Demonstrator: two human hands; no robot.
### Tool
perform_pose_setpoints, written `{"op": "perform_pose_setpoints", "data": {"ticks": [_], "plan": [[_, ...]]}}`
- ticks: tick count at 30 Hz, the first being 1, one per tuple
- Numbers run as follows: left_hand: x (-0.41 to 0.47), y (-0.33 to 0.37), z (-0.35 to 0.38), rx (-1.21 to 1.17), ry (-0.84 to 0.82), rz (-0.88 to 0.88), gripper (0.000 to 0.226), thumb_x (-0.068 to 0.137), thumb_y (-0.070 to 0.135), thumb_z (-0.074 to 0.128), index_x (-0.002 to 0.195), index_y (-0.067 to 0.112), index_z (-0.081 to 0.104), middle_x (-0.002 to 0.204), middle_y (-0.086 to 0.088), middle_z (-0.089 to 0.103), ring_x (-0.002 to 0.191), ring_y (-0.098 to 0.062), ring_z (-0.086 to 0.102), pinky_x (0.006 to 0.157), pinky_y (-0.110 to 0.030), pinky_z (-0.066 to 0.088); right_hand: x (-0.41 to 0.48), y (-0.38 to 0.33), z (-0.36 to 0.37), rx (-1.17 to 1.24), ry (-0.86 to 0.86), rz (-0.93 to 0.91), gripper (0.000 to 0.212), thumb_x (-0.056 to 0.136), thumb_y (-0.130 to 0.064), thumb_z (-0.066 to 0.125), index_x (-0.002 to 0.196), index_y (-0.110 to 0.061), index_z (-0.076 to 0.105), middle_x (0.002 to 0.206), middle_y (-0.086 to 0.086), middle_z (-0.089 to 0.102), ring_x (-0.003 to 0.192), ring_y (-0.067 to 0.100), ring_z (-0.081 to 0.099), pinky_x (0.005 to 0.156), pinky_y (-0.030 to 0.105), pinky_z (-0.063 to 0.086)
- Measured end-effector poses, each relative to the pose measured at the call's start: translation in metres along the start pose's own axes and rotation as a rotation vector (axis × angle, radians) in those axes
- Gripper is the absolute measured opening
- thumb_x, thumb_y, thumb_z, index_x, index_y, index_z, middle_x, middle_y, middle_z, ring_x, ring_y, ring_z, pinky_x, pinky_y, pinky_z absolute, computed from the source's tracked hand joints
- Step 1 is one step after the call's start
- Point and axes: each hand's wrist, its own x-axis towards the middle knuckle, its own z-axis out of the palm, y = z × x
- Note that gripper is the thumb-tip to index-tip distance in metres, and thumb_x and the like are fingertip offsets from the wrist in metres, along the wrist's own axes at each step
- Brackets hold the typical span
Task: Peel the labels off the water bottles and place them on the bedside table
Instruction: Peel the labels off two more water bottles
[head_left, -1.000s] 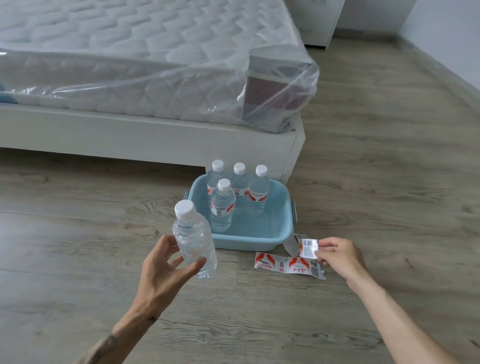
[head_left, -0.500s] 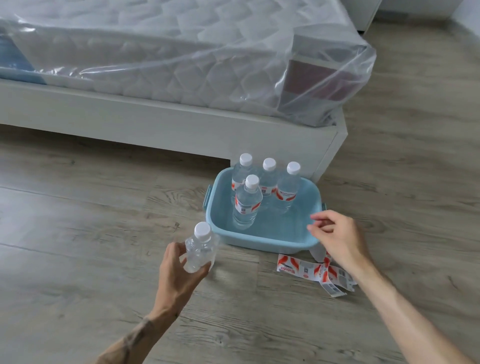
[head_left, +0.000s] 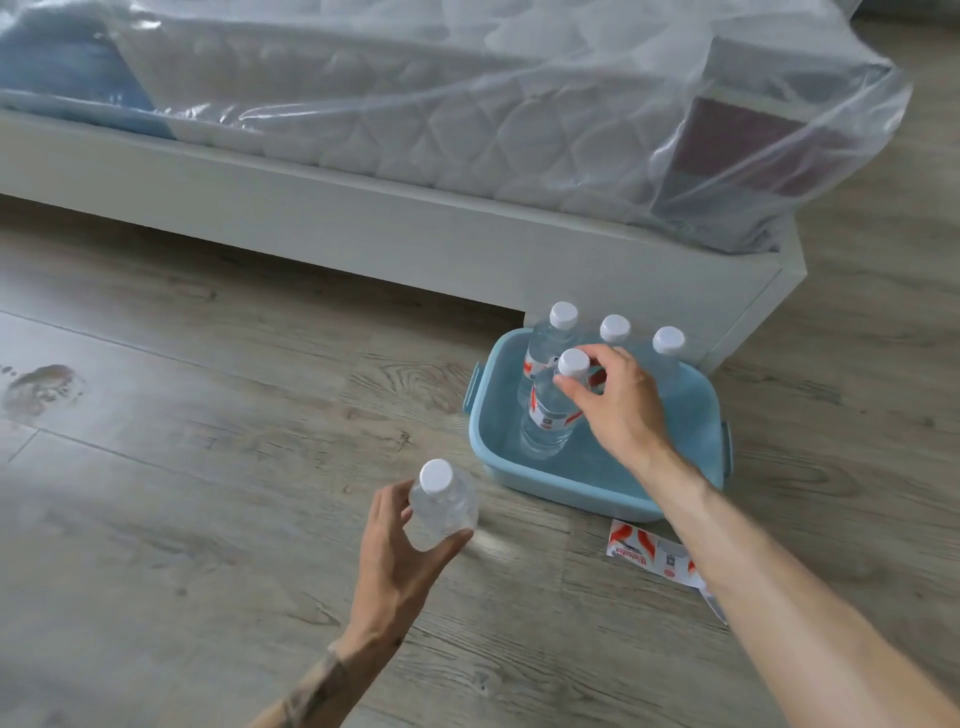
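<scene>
My left hand (head_left: 402, 551) grips a clear bare water bottle (head_left: 441, 506) with a white cap, held low over the wooden floor. A light blue tub (head_left: 550, 480) stands on the floor by the bed corner with several labelled bottles upright inside. My right hand (head_left: 615, 410) reaches into the tub and its fingers close around the neck of the front labelled bottle (head_left: 550, 415), just under its white cap. Peeled red-and-white labels (head_left: 649, 553) lie flat on the floor in front of the tub, partly hidden by my right forearm.
A white bed frame (head_left: 363, 228) with a plastic-wrapped mattress (head_left: 467, 114) runs across the top of the view. A dark stain (head_left: 44, 387) marks the floor at the left. No bedside table shows in view.
My right hand left the labels on the floor, rose over the tub rim and took hold of the front bottle's neck. My left hand lowered the bare bottle. The view swung left.
</scene>
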Motion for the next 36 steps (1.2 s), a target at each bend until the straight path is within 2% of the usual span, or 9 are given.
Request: {"op": "perform_pose_setpoints", "data": {"ticks": [4, 9, 11, 14, 19, 24, 29, 33, 36], "plan": [[0.001, 0.035, -0.013, 0.018, 0.049, 0.087, 0.068, 0.066, 0.053, 0.091, 0.123, 0.050, 0.055, 0.125, 0.020, 0.061, 0.121, -0.005, 0.062, 0.098, -0.016, 0.050, -0.016, 0.002, -0.006, 0.008, 0.063, -0.043, 0.027, 0.089, -0.024, 0.084, 0.114, -0.016, 0.075, 0.105, -0.001, 0.066, 0.098, 0.021, 0.064, 0.081, 0.026, 0.043], [0.001, 0.096, -0.013, 0.046, 0.120, 0.240, 0.067, 0.072, 0.047, 0.091, 0.128, 0.027, 0.061, 0.122, 0.014, 0.062, 0.114, 0.000, 0.061, 0.096, -0.005, 0.043, -0.038, -0.026, -0.041, 0.055, 0.142, -0.105, 0.032, 0.086, -0.026, 0.087, 0.114, -0.016, 0.075, 0.108, 0.002, 0.068, 0.096, 0.021, 0.069, 0.087, 0.038, 0.058], [0.003, 0.124, -0.005, 0.085, 0.135, 0.340, 0.058, 0.076, 0.035, 0.091, 0.125, 0.020, 0.065, 0.121, 0.008, 0.065, 0.113, 0.000, 0.060, 0.099, -0.007, 0.042, -0.046, -0.044, -0.065, 0.096, 0.175, -0.146, 0.033, 0.085, -0.027, 0.088, 0.113, -0.013, 0.076, 0.109, 0.004, 0.070, 0.096, 0.020, 0.070, 0.087, 0.032, 0.058], [0.006, 0.161, 0.011, 0.157, 0.115, 0.472, 0.053, 0.080, 0.038, 0.085, 0.126, 0.020, 0.065, 0.126, 0.004, 0.066, 0.119, -0.011, 0.059, 0.106, -0.016, 0.043, -0.065, -0.074, -0.099, 0.129, 0.215, -0.222, 0.034, 0.083, -0.030, 0.089, 0.110, -0.013, 0.078, 0.105, 0.002, 0.072, 0.094, 0.018, 0.072, 0.087, 0.031, 0.061], [-0.001, 0.200, 0.038, 0.039, -0.017, 0.356, 0.078, 0.072, 0.053, 0.084, 0.138, 0.021, 0.057, 0.133, 0.012, 0.058, 0.116, 0.004, 0.054, 0.098, 0.002, 0.035, -0.095, -0.109, -0.138, 0.165, 0.308, -0.264, 0.035, 0.077, -0.044, 0.091, 0.100, -0.020, 0.078, 0.097, -0.007, 0.073, 0.086, 0.007, 0.072, 0.077, 0.024, 0.060], [-0.017, 0.210, 0.052, -0.010, 0.037, 0.322, 0.069, 0.067, 0.048, 0.092, 0.124, 0.026, 0.059, 0.116, 0.015, 0.065, 0.110, 0.015, 0.057, 0.090, 0.002, 0.039, -0.107, -0.121, -0.150, 0.190, 0.381, -0.208, 0.040, 0.070, -0.053, 0.093, 0.087, -0.021, 0.077, 0.085, -0.009, 0.075, 0.078, 0.008, 0.072, 0.072, 0.034, 0.060], [-0.025, 0.210, 0.056, -0.069, -0.040, 0.250, 0.067, 0.068, 0.043, 0.098, 0.123, 0.029, 0.062, 0.121, 0.012, 0.070, 0.114, 0.000, 0.068, 0.098, -0.016, 0.052, -0.115, -0.122, -0.152, 0.164, 0.439, -0.181, 0.043, 0.067, -0.061, 0.090, 0.082, -0.024, 0.074, 0.081, -0.012, 0.073, 0.076, 0.006, 0.071, 0.072, 0.036, 0.061], [-0.020, 0.212, 0.051, -0.128, -0.026, 0.277, 0.057, 0.074, 0.033, 0.096, 0.123, 0.020, 0.068, 0.119, 0.009, 0.076, 0.112, -0.001, 0.073, 0.099, -0.019, 0.057, -0.117, -0.126, -0.151, 0.137, 0.417, -0.193, 0.046, 0.065, -0.064, 0.089, 0.082, -0.025, 0.072, 0.083, -0.013, 0.072, 0.079, 0.004, 0.070, 0.071, 0.023, 0.057], [-0.014, 0.213, 0.040, -0.220, -0.068, 0.286, 0.059, 0.074, 0.031, 0.095, 0.126, 0.015, 0.072, 0.119, 0.006, 0.080, 0.113, -0.006, 0.075, 0.102, -0.022, 0.058, -0.116, -0.125, -0.159, 0.157, 0.291, -0.240, 0.043, 0.069, -0.061, 0.088, 0.092, -0.027, 0.074, 0.093, -0.015, 0.076, 0.091, 0.001, 0.070, 0.078, 0.008, 0.049]]}}
